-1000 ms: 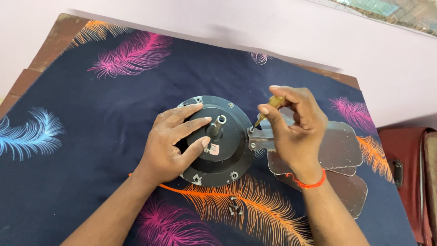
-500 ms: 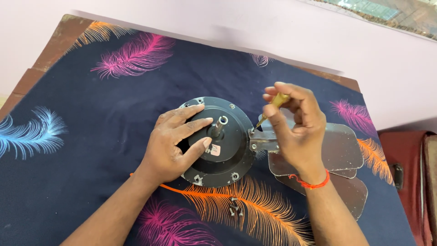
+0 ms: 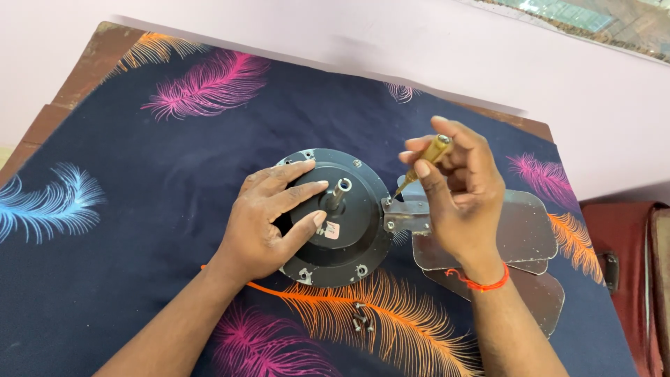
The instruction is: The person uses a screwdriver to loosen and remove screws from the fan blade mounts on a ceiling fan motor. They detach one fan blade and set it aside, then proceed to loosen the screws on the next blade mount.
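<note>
— What's laid out in front of you?

— A table [image 3: 63, 77] under a dark cloth [image 3: 139, 181] printed with coloured feathers. On the middle of it sits the round black fan motor [image 3: 349, 230], shaft [image 3: 340, 190] pointing up. Metal blades [image 3: 523, 230] are stacked just beside it on my right, one blade's bracket [image 3: 408, 215] touching the motor's rim.

— And your hands?

— My left hand [image 3: 269, 220] lies flat on the motor, fingers spread, pressing down, thumb near the shaft. My right hand [image 3: 460, 199] has its grip pinched round a small yellow-handled screwdriver [image 3: 426, 162], held tilted, tip down at the screw where bracket meets rim.

— What could go wrong?

— I reckon the tip could slip out of the screw head, since I'm holding the driver at a slant and only by the fingertips. It might then jab my left fingers or scratch the housing. If my left hand eases off, the motor may turn on the cloth.

— Anything smaller?

— A few loose screws [image 3: 361, 320] on the cloth near me; a nudge from my wrist would scatter them.
</note>
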